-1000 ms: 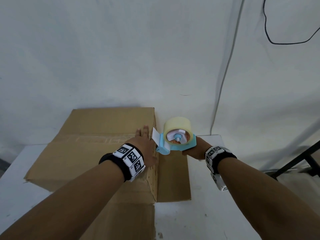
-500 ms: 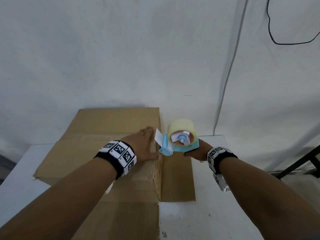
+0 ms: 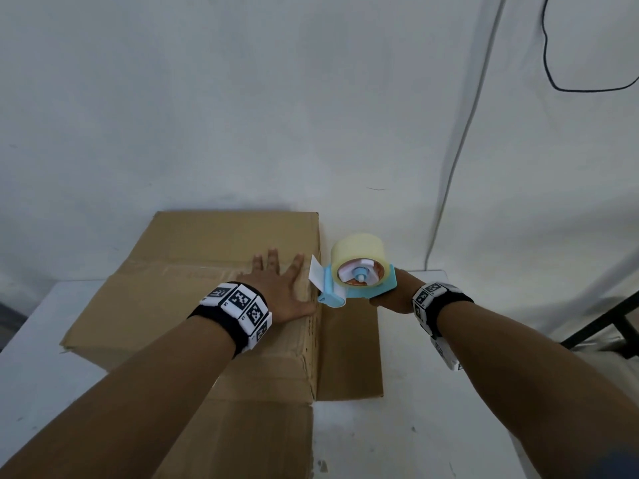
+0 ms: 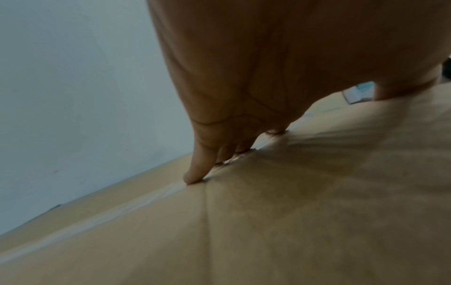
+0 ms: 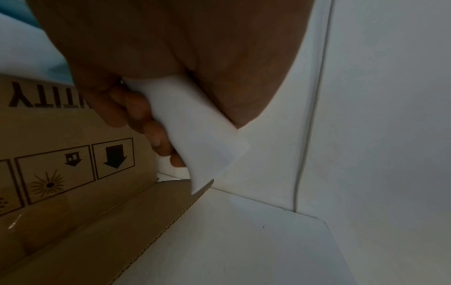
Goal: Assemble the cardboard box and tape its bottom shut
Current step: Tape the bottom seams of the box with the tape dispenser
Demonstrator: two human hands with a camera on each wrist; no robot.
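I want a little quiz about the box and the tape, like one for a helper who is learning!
1. True or false: the left hand lies flat on top of the brown cardboard box.
2. Which hand holds the blue tape dispenser with the pale yellow roll? A left, B right, C neither.
3. Fill in: the dispenser is beside the box's ___ edge.

Key: 1 true. 2 B, the right hand grips its white handle. 3 right.
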